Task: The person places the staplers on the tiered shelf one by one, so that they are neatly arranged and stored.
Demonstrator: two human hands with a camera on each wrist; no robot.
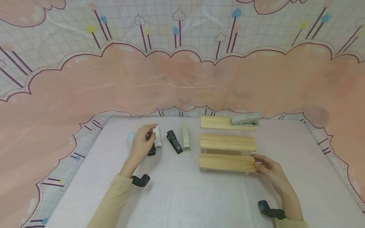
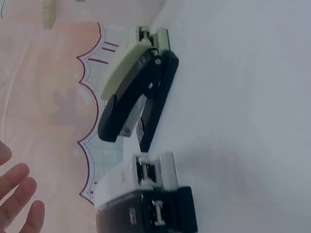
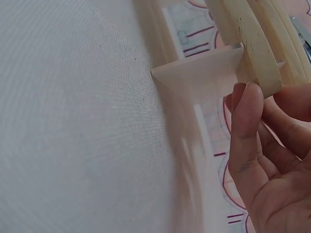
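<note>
My left hand hovers above a black stapler, its fingers loosely bent and apart from it. In the left wrist view the fingers show at the left edge with nothing between them. Beside that stapler stand a white stapler and, partly hidden by the hand, a light blue item. With thumb and fingers, my right hand pinches the right end of the lowest board of a three-tier wooden rack. The right wrist view shows the thumb against the board's end.
Between the left hand and the rack lie another black stapler and a pale green stapler. A greyish stapler rests on the rack's top board. White cloth covers the table, and a patterned curtain hangs behind it.
</note>
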